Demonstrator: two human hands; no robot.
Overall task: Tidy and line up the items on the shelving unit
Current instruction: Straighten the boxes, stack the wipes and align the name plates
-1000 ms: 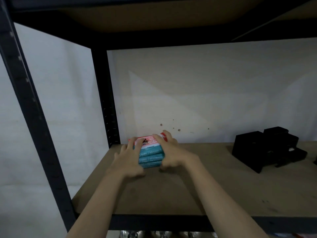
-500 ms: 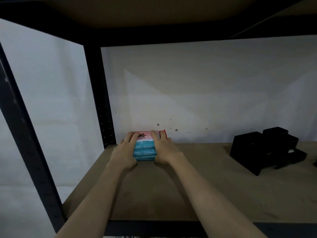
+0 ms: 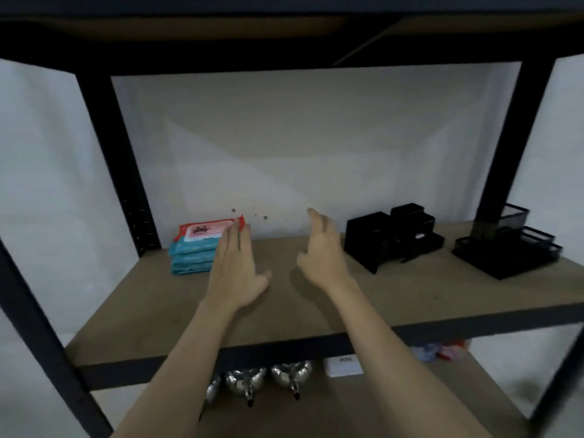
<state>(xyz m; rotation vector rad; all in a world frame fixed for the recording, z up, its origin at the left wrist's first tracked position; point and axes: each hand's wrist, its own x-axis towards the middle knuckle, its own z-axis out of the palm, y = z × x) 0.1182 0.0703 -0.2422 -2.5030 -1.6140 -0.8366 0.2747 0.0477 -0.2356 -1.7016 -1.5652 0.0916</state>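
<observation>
A stack of wipe packs (image 3: 196,248), three teal ones with a red and pink one on top, sits at the back left of the brown shelf board (image 3: 284,305). My left hand (image 3: 235,270) hovers flat and open just right of the stack, its fingertips covering the stack's right end. My right hand (image 3: 322,251) is open and empty over the middle of the shelf, between the stack and a black stepped organiser (image 3: 392,235).
A black mesh desk organiser (image 3: 508,248) stands at the shelf's right end by the rear post. On the lower shelf are shiny metal kettles (image 3: 268,379), a white box (image 3: 344,366) and some coloured items (image 3: 439,350). Black uprights frame both sides.
Both hands have let go of the wipe stack and pulled back toward me and to the right. The camera has drawn back, showing more of the shelf and the one below.
</observation>
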